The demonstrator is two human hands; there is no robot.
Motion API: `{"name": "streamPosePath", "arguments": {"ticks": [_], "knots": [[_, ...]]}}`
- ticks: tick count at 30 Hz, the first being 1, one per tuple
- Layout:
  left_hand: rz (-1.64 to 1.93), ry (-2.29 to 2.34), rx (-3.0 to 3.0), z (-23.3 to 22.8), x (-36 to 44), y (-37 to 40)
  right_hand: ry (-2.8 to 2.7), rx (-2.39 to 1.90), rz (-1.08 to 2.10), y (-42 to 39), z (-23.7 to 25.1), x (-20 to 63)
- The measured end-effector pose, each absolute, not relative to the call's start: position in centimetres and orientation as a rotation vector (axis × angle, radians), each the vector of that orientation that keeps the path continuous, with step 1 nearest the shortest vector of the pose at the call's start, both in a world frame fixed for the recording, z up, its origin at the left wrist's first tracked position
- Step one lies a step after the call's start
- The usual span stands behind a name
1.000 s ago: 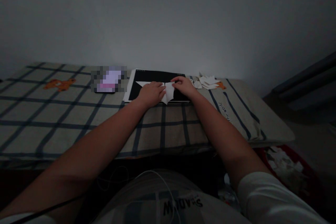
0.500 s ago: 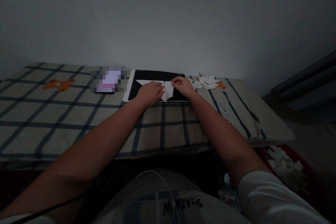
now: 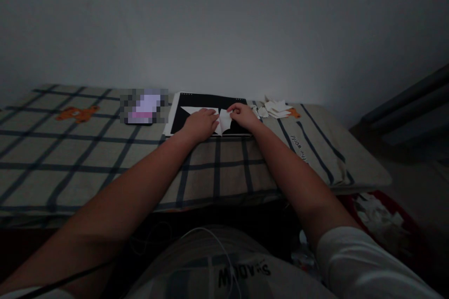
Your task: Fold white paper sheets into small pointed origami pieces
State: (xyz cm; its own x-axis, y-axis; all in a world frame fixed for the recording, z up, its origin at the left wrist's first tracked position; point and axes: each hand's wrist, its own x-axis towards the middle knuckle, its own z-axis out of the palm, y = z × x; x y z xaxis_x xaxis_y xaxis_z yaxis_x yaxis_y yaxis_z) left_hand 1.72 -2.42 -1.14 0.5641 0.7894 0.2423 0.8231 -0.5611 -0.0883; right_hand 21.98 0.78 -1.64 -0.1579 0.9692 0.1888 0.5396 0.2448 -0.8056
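Observation:
A folded piece of white paper [image 3: 225, 120] lies across a black board [image 3: 206, 99] with a pale edge, near the wall. One pointed corner of the paper sticks out to the left, and a crease runs down its middle. My left hand [image 3: 202, 124] rests flat on the paper's left part, fingers stretched to the crease, covering some of it. At the right part, my right hand [image 3: 244, 116] has its thumb and forefinger pinched together on the paper's upper right edge.
Beside the board on the right sits a pile of white paper pieces [image 3: 275, 107]. Left of it is a phone [image 3: 143, 107], partly pixelated. A checked cloth [image 3: 101, 149] with orange patterns covers the table. Below on the right, a red container [image 3: 417, 236] holds crumpled paper.
The right hand has shifted very slightly left with the paper's right part. My left hand stays in place on the paper.

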Motion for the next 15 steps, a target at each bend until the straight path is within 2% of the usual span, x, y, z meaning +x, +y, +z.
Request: {"name": "streamPosePath", "arguments": {"ticks": [15], "knots": [[-0.359,-1.401,-2.583,-1.35,1.59,-2.90,-1.735,-1.394,0.806,-0.02,-0.68,21.89]]}}
